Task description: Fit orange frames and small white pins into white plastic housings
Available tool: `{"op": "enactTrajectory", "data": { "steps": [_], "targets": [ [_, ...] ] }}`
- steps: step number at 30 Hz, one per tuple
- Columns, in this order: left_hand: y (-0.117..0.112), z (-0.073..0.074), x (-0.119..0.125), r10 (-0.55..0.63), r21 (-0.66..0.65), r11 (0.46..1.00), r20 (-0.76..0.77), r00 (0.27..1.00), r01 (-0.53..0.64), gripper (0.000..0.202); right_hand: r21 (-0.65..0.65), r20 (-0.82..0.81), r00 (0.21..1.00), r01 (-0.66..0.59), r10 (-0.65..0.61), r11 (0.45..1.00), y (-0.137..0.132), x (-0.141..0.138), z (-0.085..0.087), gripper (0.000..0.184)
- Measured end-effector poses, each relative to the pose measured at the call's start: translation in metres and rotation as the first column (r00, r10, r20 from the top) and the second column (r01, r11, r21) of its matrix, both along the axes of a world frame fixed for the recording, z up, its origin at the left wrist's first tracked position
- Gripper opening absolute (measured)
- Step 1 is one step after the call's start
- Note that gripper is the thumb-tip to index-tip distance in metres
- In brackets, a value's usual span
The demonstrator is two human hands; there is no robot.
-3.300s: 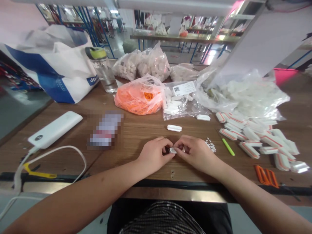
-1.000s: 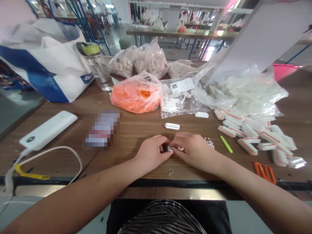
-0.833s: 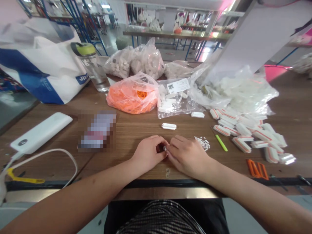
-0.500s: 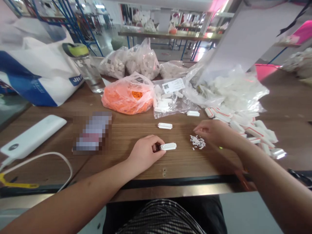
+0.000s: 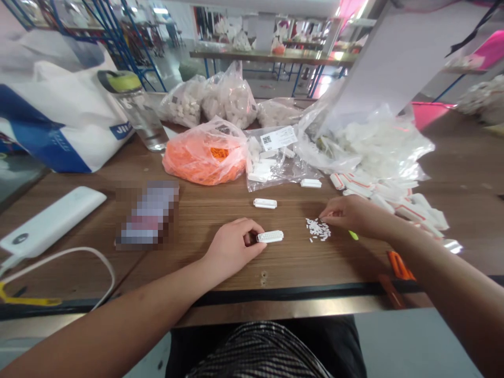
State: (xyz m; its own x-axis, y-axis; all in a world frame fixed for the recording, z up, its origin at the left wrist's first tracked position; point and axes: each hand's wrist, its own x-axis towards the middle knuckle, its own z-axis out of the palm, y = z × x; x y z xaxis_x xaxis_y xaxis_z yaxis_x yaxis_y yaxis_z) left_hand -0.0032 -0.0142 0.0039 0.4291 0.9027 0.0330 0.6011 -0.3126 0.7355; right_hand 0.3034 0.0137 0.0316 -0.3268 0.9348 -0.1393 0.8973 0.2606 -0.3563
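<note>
My left hand (image 5: 232, 247) rests on the wooden table (image 5: 197, 215) with its fingers closed round one end of a small white ribbed plastic bar (image 5: 271, 236). My right hand (image 5: 350, 215) is off to the right, fingertips pinched down on a little heap of tiny white pieces (image 5: 318, 229); whether it holds one I cannot make out. Another white plastic bar (image 5: 265, 203) lies loose just beyond my left hand, and a third white bar (image 5: 311, 183) lies by the clear bag.
An orange-filled plastic bag (image 5: 205, 155), a clear bag of white parts (image 5: 271, 157), a heap of white-and-red pieces (image 5: 394, 199), a green stick (image 5: 353, 235) and orange scissors (image 5: 399, 265) lie around. At left are a white power bank (image 5: 51, 220), a cable, a water bottle (image 5: 136, 110) and a blue-and-white bag (image 5: 59, 100).
Both hands were together on the white bar. My right hand has let go and moved right to the heap of tiny white pieces; my left hand keeps holding the bar.
</note>
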Motion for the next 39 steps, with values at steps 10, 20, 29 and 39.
{"op": "enactTrajectory", "data": {
  "steps": [10, 20, 29, 39],
  "targets": [
    [-0.001, 0.002, 0.002, 0.011, -0.022, 1.000, 0.011, 1.000, -0.011, 0.009, 0.054, -0.268, 0.963, 0.051, -0.035, 0.997, -0.017, -0.053, 0.013, 0.010],
    [-0.002, 0.002, 0.001, -0.010, 0.009, 1.000, 0.001, 1.000, 0.010, 0.008, 0.095, -0.405, 0.902, -0.121, 0.149, 0.988, -0.026, -0.113, -0.007, 0.010],
    [-0.001, 0.001, 0.002, -0.020, 0.018, 1.000, 0.001, 1.000, 0.020, 0.007, 0.115, -0.448, 0.872, -0.163, 0.197, 0.980, -0.025, -0.112, -0.013, 0.009],
    [-0.002, 0.003, 0.000, -0.016, 0.017, 1.000, 0.004, 1.000, 0.016, 0.008, 0.236, -0.418, 0.862, -0.203, 0.288, 0.950, -0.026, -0.111, -0.014, 0.011]
  ]
}}
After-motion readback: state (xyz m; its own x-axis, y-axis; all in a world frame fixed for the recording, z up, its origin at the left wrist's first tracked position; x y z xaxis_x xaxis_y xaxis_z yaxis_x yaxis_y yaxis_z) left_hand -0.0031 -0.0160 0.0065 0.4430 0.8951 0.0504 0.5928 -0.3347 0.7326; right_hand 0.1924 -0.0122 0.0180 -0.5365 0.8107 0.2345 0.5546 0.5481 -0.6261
